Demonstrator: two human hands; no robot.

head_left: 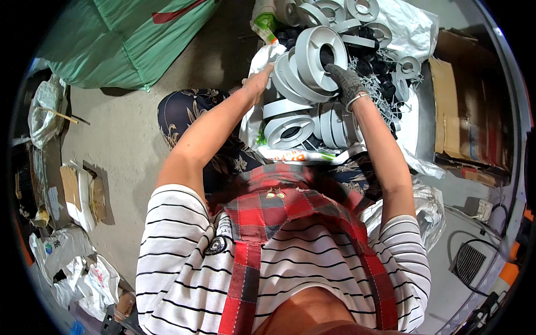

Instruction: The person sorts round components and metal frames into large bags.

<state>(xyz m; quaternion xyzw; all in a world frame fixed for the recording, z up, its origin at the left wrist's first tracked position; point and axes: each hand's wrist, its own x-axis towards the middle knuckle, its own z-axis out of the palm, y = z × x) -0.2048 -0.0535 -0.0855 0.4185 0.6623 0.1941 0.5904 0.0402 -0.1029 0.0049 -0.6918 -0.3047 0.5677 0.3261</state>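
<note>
My left hand is bare and closed at the left rim of a white printed sack; its fingertips are partly hidden. In a dark grey glove, my right hand grips the right side of a large grey plastic ring with an inner hub, tilted on top of the heap. Against it on the left leans another wide grey ring. Below, inside the sack, lie more flanged rings, some on edge. Black round parts and thin grey spiky pieces lie right of my gloved hand.
Smaller grey rings are heaped at the far end. An open cardboard box stands to the right. A green sheet covers something at the far left. Crumpled plastic bags and cardboard pieces lie on the left floor.
</note>
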